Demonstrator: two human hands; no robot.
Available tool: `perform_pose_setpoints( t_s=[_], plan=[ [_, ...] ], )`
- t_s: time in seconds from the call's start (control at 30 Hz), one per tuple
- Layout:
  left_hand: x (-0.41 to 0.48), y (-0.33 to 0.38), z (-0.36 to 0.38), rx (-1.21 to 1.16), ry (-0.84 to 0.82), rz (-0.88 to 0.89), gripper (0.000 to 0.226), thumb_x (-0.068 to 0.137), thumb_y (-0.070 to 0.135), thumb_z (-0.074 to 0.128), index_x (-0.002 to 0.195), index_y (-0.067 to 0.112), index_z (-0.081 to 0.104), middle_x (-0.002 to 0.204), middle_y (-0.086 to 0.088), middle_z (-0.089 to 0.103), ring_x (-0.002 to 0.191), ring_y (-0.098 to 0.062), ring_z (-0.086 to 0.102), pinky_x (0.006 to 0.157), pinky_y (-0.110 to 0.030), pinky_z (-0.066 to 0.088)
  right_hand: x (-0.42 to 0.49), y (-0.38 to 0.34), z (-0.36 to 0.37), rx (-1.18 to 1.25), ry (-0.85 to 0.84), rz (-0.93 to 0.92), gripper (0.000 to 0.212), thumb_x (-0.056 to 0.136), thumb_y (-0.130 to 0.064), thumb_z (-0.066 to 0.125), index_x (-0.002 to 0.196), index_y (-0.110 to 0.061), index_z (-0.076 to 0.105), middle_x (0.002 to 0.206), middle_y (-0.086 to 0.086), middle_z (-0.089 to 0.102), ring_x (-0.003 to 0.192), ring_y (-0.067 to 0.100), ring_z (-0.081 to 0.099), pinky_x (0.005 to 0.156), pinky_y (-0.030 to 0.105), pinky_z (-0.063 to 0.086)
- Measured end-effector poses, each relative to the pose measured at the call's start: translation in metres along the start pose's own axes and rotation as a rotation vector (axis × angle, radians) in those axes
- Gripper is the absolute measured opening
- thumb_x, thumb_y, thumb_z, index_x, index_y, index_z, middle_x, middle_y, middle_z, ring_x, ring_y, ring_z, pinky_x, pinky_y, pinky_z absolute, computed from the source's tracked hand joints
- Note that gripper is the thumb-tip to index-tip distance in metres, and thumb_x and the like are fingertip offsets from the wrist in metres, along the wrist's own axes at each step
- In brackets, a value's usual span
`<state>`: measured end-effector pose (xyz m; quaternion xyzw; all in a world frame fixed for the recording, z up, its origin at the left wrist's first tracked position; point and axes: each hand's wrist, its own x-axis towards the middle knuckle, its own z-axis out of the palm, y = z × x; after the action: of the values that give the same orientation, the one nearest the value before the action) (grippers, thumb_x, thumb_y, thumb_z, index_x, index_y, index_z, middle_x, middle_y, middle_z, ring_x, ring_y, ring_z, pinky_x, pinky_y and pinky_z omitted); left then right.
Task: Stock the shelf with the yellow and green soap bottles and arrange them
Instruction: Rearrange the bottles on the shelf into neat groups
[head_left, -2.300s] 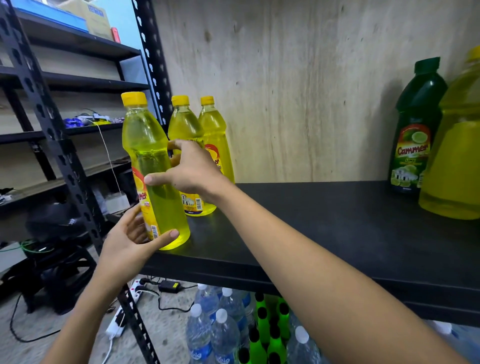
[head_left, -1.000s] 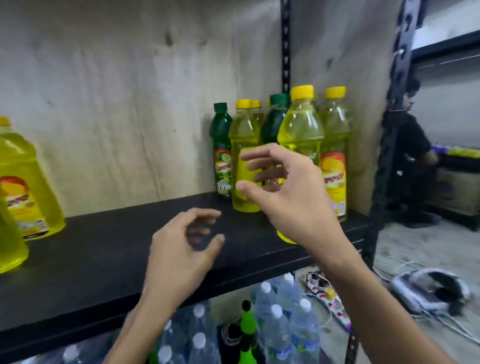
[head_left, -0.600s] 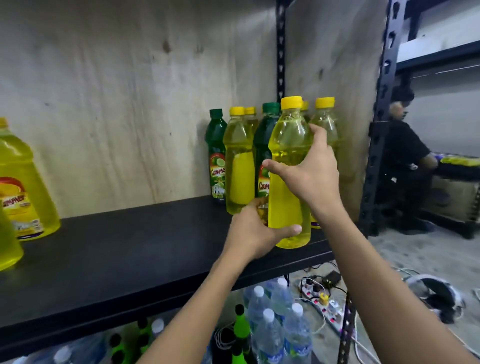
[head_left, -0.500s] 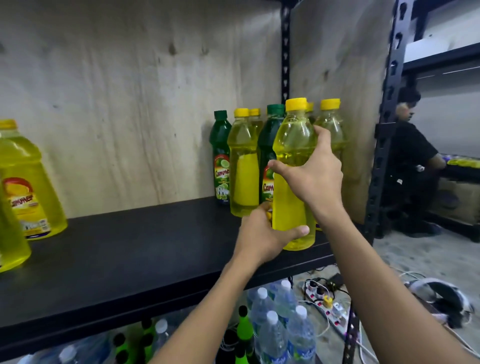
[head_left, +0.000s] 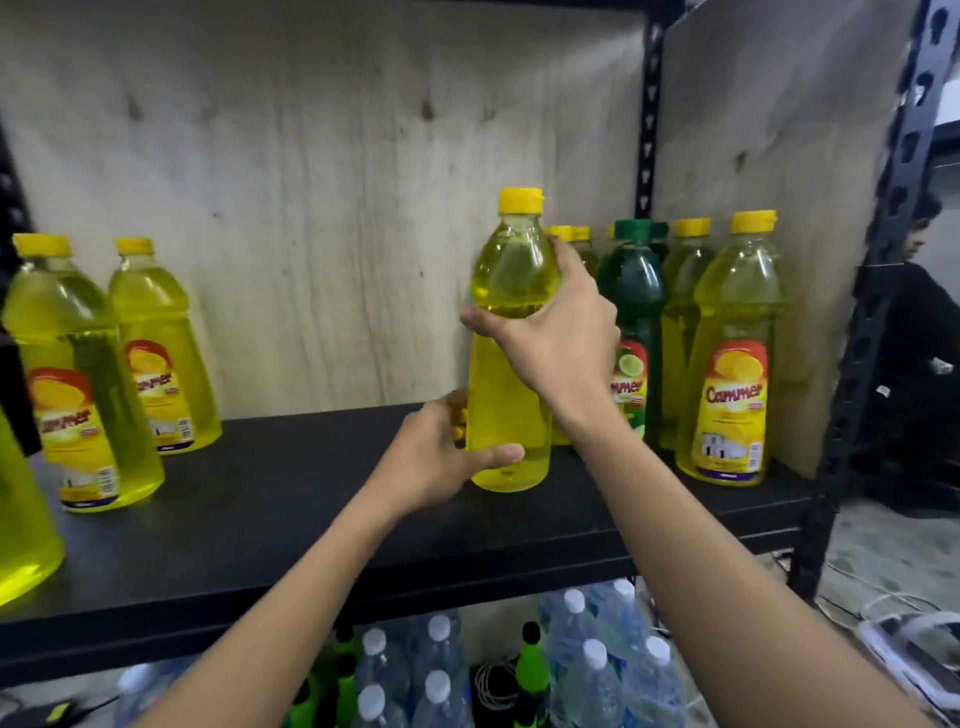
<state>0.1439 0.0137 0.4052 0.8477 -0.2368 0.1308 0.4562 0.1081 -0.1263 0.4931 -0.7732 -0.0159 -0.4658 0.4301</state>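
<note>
A yellow soap bottle (head_left: 506, 410) with a yellow cap stands on the black shelf (head_left: 291, 519), its label turned away from me. My right hand (head_left: 558, 338) grips its shoulder from the right. My left hand (head_left: 441, 457) holds its base from the left. Behind and to the right stand a green soap bottle (head_left: 631, 322) and several yellow ones, the nearest a labelled yellow bottle (head_left: 735, 364). Two more yellow bottles (head_left: 156, 353) stand at the shelf's left, one of them nearer the front (head_left: 72, 384).
A big yellow jug (head_left: 21, 530) sits at the far left edge. Black perforated uprights (head_left: 878, 291) frame the shelf; a wooden back panel (head_left: 337, 208) closes it. Below stand clear water bottles (head_left: 587, 670) and green bottles (head_left: 532, 665). A person in black (head_left: 919, 322) sits at right.
Both hands have carried the yellow bottle left, away from the cluster, toward the shelf's middle. My view has shifted, bringing the left-hand yellow bottles into sight.
</note>
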Motion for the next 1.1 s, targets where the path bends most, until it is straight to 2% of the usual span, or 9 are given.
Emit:
perform_pose_setpoints(
  t_s=[0.03, 0.1, 0.2, 0.4, 0.5, 0.6, 0.7, 0.9, 1.1],
  plan=[
    [0.001, -0.008, -0.013, 0.012, -0.001, -0.017, 0.065, 0.053, 0.069, 0.08, 0.108, 0.039, 0.062, 0.089, 0.022, 0.074, 0.078, 0.007, 0.067, 0.067, -0.011, 0.051, 0.0, -0.005, 0.015, 0.017, -0.01, 0.002, 0.093, 0.057, -0.06, 0.084, 0.137, -0.032, 0.048, 0.116, -0.001, 0.071, 0.11, 0.029, 0.065, 0.085, 0.036, 0.05],
    [0.004, -0.027, -0.037, 0.0, -0.014, -0.053, 0.071, 0.058, 0.062, 0.083, 0.117, 0.028, 0.062, 0.103, 0.012, 0.075, 0.093, -0.005, 0.071, 0.083, -0.028, 0.057, -0.001, -0.014, 0.047, 0.044, -0.037, 0.007, 0.089, 0.056, -0.06, 0.084, 0.133, -0.033, 0.049, 0.113, 0.002, 0.071, 0.108, 0.032, 0.065, 0.081, 0.036, 0.049],
    [0.011, -0.057, -0.072, -0.008, -0.023, -0.08, 0.06, 0.067, 0.044, 0.087, 0.118, 0.022, 0.062, 0.109, 0.005, 0.075, 0.102, -0.012, 0.071, 0.093, -0.042, 0.056, -0.001, -0.027, 0.095, 0.055, -0.109, -0.01, 0.086, 0.056, -0.063, 0.081, 0.131, -0.034, 0.049, 0.11, 0.004, 0.07, 0.103, 0.033, 0.065, 0.073, 0.034, 0.046],
    [0.034, -0.111, -0.131, -0.014, -0.007, -0.139, 0.049, 0.07, 0.038, 0.087, 0.111, 0.033, 0.06, 0.107, 0.014, 0.075, 0.103, -0.005, 0.07, 0.091, -0.033, 0.058, 0.006, -0.05, 0.179, 0.103, -0.191, -0.031, 0.088, 0.059, -0.059, 0.083, 0.134, -0.031, 0.046, 0.11, 0.008, 0.066, 0.103, 0.034, 0.063, 0.07, 0.033, 0.042],
    [0.047, -0.13, -0.15, -0.02, 0.004, -0.148, 0.05, 0.071, 0.032, 0.087, 0.113, 0.031, 0.059, 0.11, 0.012, 0.073, 0.107, -0.01, 0.069, 0.092, -0.034, 0.057, 0.012, -0.057, 0.211, 0.101, -0.21, -0.025, 0.09, 0.062, -0.056, 0.084, 0.138, -0.03, 0.044, 0.112, 0.009, 0.064, 0.104, 0.034, 0.062, 0.075, 0.037, 0.047],
    [0.052, -0.145, -0.161, -0.016, -0.017, -0.156, 0.043, 0.079, 0.022, 0.081, 0.115, 0.029, 0.059, 0.105, 0.018, 0.074, 0.104, -0.003, 0.069, 0.087, -0.025, 0.058, 0.011, -0.057, 0.236, 0.101, -0.219, -0.012, 0.089, 0.064, -0.055, 0.084, 0.139, -0.029, 0.042, 0.112, 0.01, 0.063, 0.105, 0.035, 0.061, 0.078, 0.038, 0.049],
    [0.052, -0.159, -0.164, -0.081, -0.02, -0.175, 0.045, 0.083, 0.011, 0.079, 0.121, 0.023, 0.059, 0.109, 0.011, 0.075, 0.103, -0.002, 0.07, 0.08, -0.018, 0.056, 0.005, -0.054, 0.253, 0.085, -0.212, -0.011, 0.088, 0.065, -0.055, 0.083, 0.139, -0.027, 0.042, 0.113, 0.011, 0.061, 0.105, 0.035, 0.061, 0.076, 0.037, 0.048],
    [0.053, -0.174, -0.161, -0.219, 0.049, -0.225, 0.069, 0.079, 0.007, 0.081, 0.137, 0.02, 0.047, 0.124, -0.003, 0.068, 0.109, -0.008, 0.068, 0.084, -0.023, 0.057, 0.001, -0.047, 0.262, 0.062, -0.123, -0.008, 0.088, 0.068, -0.055, 0.081, 0.14, -0.028, 0.038, 0.115, 0.01, 0.057, 0.105, 0.035, 0.059, 0.068, 0.034, 0.036],
    [0.056, -0.176, -0.161, -0.257, 0.039, -0.205, 0.074, 0.078, 0.005, 0.08, 0.141, 0.018, 0.045, 0.131, -0.004, 0.064, 0.116, -0.015, 0.065, 0.093, -0.031, 0.056, 0.0, -0.043, 0.264, 0.022, -0.12, -0.021, 0.086, 0.071, -0.056, 0.079, 0.138, -0.027, 0.036, 0.119, 0.01, 0.054, 0.104, 0.036, 0.058, 0.072, 0.036, 0.043]
  ],
)
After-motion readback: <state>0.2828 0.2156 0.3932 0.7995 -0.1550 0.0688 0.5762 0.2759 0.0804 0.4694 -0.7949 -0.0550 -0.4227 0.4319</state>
